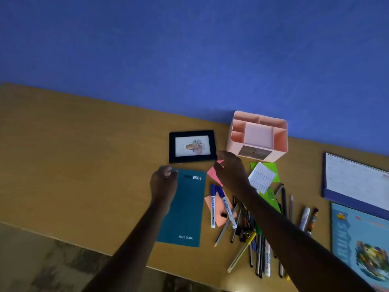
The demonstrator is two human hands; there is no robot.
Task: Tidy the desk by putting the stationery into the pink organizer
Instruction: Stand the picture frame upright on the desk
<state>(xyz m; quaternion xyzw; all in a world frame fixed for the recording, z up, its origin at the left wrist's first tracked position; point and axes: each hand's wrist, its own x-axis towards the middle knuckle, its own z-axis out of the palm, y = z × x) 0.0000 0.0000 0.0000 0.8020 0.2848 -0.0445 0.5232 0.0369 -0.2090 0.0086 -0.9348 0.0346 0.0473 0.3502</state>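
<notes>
Evidently my right hand pinched the floppy pink note at its edge, organizer at one o'clock; left hand gripped the notebook

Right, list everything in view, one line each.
organizer: one, pink, far desk edge
frame: one, black, left of organizer
notebook: one, teal, before frame
notes: several, pink, orange, green, right of notebook
label sheet: one, white, on green note
markers: two, white, blue caps, on orange note
pens: many, mixed, piled near front edge
calendar: one, blue-edged, far right
book: one, light blue, before calendar
desk: one, brown, against blue wall
left hand: one, grips notebook's far-left corner
right hand: one, over pink note, grip unclear
</notes>
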